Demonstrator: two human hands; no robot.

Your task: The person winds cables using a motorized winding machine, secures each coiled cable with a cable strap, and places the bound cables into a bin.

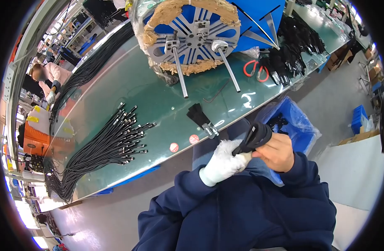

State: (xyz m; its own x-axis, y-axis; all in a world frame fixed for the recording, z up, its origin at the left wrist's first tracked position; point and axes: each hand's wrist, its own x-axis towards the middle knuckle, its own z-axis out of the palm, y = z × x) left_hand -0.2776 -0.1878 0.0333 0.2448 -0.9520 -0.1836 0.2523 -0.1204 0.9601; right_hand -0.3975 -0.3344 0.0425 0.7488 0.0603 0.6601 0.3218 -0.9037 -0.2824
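Observation:
A coiled black cable (257, 134) is held in front of my body, just past the table's near edge. My left hand (226, 162), in a white glove, closes on its lower left end. Bare fingers of my right hand (277, 152) pinch the coil from the right. What lies between the fingertips is partly hidden. Nearest to the hands on the table are black straps (196, 113) with printed silvery ends. Farther left, a large bundle of black cables (98, 152) spreads out, its metal connectors pointing right.
A wheel-shaped winding fixture (196, 39) with two metal rods stands at the back of the green table (112, 90). Red-handled scissors (256, 71) and an L-shaped hex key (217, 91) lie near it. At right is a lined blue bin (302, 125). Another person (54, 77) sits far left.

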